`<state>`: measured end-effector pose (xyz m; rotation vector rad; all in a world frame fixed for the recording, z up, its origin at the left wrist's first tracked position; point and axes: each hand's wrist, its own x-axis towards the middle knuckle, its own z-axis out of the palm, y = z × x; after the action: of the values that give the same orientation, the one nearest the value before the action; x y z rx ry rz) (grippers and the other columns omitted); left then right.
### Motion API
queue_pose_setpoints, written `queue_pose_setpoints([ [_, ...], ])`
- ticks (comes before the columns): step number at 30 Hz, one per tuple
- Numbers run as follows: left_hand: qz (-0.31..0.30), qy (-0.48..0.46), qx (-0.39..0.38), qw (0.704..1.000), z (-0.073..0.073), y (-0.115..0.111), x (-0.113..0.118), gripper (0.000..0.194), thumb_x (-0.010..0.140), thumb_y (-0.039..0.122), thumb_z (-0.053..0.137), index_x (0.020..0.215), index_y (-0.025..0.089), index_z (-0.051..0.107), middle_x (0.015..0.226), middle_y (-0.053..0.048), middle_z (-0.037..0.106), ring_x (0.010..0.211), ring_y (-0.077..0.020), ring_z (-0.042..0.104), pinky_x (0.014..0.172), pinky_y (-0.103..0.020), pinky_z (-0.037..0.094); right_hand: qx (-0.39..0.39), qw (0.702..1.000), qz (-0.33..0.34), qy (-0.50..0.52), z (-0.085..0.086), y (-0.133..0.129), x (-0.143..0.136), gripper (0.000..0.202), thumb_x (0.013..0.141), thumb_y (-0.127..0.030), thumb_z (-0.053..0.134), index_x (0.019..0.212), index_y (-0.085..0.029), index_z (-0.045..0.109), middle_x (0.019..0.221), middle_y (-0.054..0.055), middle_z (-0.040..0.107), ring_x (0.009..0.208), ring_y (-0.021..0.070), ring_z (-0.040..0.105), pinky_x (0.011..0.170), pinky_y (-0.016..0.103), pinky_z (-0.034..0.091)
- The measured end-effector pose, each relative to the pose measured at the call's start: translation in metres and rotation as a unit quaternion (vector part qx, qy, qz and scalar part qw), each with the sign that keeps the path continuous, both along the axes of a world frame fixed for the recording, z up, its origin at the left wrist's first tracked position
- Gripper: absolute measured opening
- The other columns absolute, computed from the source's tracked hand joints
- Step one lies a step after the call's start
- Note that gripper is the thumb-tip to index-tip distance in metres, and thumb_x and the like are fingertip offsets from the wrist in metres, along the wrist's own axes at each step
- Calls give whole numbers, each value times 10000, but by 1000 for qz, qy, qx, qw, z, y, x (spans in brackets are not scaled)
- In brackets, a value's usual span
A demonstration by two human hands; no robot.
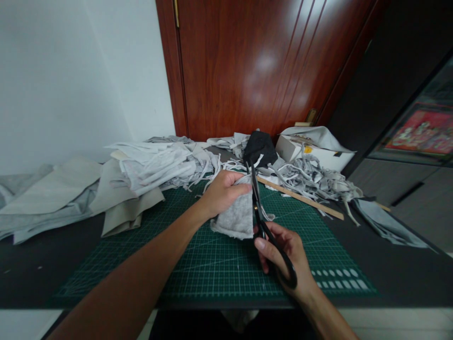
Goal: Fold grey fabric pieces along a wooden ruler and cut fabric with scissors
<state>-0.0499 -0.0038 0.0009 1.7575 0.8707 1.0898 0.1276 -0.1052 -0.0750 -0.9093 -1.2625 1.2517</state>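
In my left hand (226, 191) is a piece of grey fabric (235, 217), pinched near its upper edge with the thumb on top. My right hand (285, 250) grips the black handles of a pair of scissors (256, 205), their blades pointing away from me. The blades run along the right edge of the fabric, slightly parted near the tips. Both hands are above a green cutting mat (212, 269) with a printed grid. How much of the fabric lies between the blades I cannot tell.
Stacked fabric pieces (159, 165) and beige sheets (53, 189) lie on the left. Beyond the scissors sits a black cloth bundle (261, 148). A wooden ruler (300, 197) slants across the right, before tangled fabric strips (311, 177) and a white box (288, 148). A brown door (247, 71) stands behind.
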Motion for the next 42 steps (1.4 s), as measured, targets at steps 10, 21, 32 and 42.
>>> queue_pose_setpoints([
  [10, -3, -2, -20, 1000, -2, 1, 2, 222, 715, 400, 672, 625, 203, 623, 621, 11, 591, 604, -154, 543, 564, -270, 409, -44, 997, -17, -58, 7, -1, -3, 481, 643, -538, 959, 862, -181, 722, 489, -77, 504, 372, 82, 400, 336, 198, 364],
  [21, 235, 70, 122, 962, 43, 30, -65, 194, 772, 367, 660, 659, 209, 653, 641, -19, 607, 607, -178, 534, 573, -297, 388, -14, 976, -78, -205, 45, 24, 50, 550, 649, -566, 939, 962, -156, 747, 573, -38, 616, 389, 110, 475, 366, 231, 348],
  [32, 142, 429, 150, 879, -5, 28, -17, 487, 923, 507, 612, 1248, 149, 672, 1246, -191, 721, 1183, -353, 646, 1030, -456, 469, 59, 709, -93, -696, 42, 100, 143, 529, 762, -346, 900, 1237, -163, 756, 927, 88, 812, 784, 274, 771, 622, 307, 502],
  [42, 47, 368, 76, 926, -36, 39, -1, 195, 880, 346, 664, 765, 189, 643, 764, -15, 686, 729, -178, 626, 662, -283, 404, 78, 707, 28, -702, 57, 106, 145, 476, 792, -109, 799, 1263, -161, 752, 1291, 170, 780, 1206, 365, 732, 1065, 450, 547],
])
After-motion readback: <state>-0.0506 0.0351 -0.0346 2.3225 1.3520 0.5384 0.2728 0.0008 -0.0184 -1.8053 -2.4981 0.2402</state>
